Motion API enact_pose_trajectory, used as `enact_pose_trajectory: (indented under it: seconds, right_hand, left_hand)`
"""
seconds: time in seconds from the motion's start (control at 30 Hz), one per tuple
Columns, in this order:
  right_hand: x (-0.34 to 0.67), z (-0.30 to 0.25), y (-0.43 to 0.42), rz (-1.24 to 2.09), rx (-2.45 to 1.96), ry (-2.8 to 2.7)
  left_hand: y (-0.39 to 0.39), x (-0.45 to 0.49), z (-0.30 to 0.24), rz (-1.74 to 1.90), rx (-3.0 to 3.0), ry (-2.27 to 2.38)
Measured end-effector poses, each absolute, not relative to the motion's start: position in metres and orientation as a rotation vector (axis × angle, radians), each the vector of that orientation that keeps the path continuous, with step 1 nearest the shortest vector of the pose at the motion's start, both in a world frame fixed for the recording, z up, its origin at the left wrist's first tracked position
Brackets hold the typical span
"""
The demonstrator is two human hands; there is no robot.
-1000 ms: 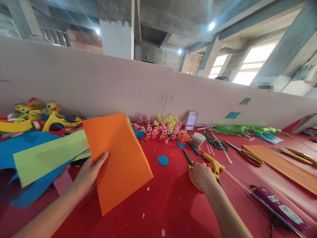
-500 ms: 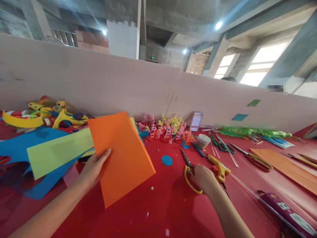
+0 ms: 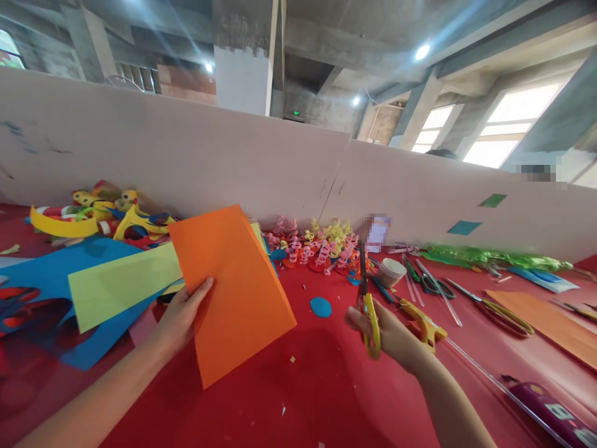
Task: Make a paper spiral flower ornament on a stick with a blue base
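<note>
My left hand (image 3: pixel 180 317) grips the left edge of an orange paper sheet (image 3: pixel 233 289), thumb on top, holding it tilted above the red table (image 3: pixel 308 386). My right hand (image 3: pixel 389 333) is closed on yellow-handled scissors (image 3: pixel 368 305), lifted off the table with the dark blades pointing up and away. A small blue paper disc (image 3: pixel 321 307) lies on the table between the sheet and the scissors.
Blue and light-green sheets (image 3: pixel 93 286) and cut paper shapes lie at the left. Curled paper flowers (image 3: pixel 321 246) stand by the pink partition (image 3: pixel 233 162). Several more scissors (image 3: pixel 494 308), a tape roll (image 3: pixel 390 272), an orange strip (image 3: pixel 545 323) and a clear ruler (image 3: pixel 480 370) lie at the right.
My right hand has picked the yellow scissors up from the table and turned the blades upright. The orange sheet in my left hand has stayed nearly still.
</note>
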State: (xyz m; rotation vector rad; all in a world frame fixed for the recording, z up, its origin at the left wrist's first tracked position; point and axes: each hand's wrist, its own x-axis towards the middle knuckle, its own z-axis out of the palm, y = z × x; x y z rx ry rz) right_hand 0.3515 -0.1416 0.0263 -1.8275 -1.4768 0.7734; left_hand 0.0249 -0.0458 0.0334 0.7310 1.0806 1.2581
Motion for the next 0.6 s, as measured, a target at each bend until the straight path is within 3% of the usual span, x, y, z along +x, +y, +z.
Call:
enact_pose_trajectory:
  seconds: [0.1, 0.3, 0.6]
  right_hand:
    - [0.327, 0.025, -0.147, 1.041, -1.449, -1.568]
    - [0.277, 0.018, -0.150, 1.439, -1.455, -1.446]
    - [0.273, 0.002, -0.157, 1.473, -1.372, -1.652]
  left_hand:
    - [-0.042, 0.023, 0.030, 1.336, 0.724, 1.102]
    - [-0.031, 0.012, 0.028, 1.460, 0.633, 0.984]
    - [-0.034, 0.016, 0.027, 1.456, 0.645, 0.991]
